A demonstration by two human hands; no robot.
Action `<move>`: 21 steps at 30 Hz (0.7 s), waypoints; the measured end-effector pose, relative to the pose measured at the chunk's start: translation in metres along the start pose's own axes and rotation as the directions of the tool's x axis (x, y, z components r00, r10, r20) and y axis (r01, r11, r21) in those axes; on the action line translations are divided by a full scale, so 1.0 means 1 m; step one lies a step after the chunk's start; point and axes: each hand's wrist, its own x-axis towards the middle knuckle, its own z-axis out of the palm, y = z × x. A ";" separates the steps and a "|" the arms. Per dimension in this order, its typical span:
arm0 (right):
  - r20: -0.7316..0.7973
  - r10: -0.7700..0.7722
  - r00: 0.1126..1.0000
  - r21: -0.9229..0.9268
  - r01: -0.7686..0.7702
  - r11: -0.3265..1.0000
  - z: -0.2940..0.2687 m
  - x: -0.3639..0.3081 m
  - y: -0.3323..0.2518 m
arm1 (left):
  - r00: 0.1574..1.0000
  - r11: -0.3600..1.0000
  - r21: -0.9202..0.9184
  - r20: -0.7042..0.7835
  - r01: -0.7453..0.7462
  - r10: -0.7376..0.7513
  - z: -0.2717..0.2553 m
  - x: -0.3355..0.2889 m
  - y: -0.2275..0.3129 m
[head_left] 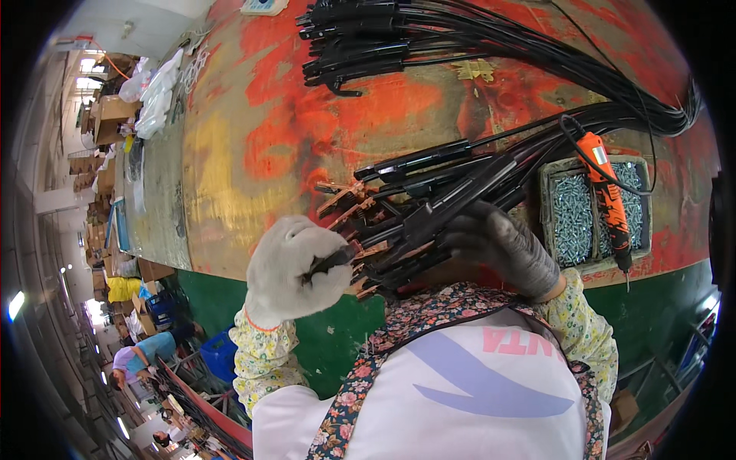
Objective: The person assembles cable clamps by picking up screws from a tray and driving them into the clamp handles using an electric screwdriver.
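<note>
A white-gloved left hand (295, 268) curls its fingers at the copper-coloured end of a black welding electrode holder (452, 205); the glove hides its fingertips. Dark grey and worn, the glove on my right hand (510, 249) wraps under the same holder's handle, near its cable end. The holder is tilted, its upper end toward the right. Beneath and beyond it lie several similar holders (418, 161) with black handles, and exposed copper jaws (343, 198) show at their left ends.
A divided box of small screws (573, 218) stands at the right, with an orange electric screwdriver (606, 188) lying across it. Bundled black cables (613, 115) run to the right. More black holders (353, 46) lie at the far side of the paint-stained table (222, 169). Other people work at far left.
</note>
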 end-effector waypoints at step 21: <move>-0.219 -0.730 0.647 -0.205 0.701 0.683 0.045 0.061 -0.124 | 0.866 0.884 -0.428 -0.497 -0.186 -0.058 0.127 0.135 0.072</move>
